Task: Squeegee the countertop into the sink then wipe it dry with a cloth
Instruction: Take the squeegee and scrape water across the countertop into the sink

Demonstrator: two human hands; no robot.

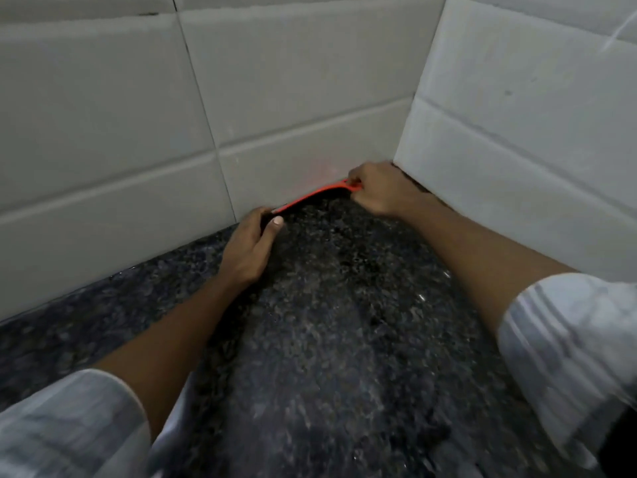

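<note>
A thin orange-red squeegee [312,197] lies along the foot of the back wall, in the far corner of the dark speckled granite countertop [337,322]. It bows upward in the middle. My left hand [250,248] grips its left end, thumb on the near side. My right hand [377,188] pinches its right end, close to the corner where the two walls meet. Both forearms reach forward across the counter. The sink and a cloth are out of sight.
White tiled walls close the counter in at the back [275,81] and on the right [534,132]. Small water drops [421,297] glint on the granite near my right forearm. The counter runs on to the left along the back wall.
</note>
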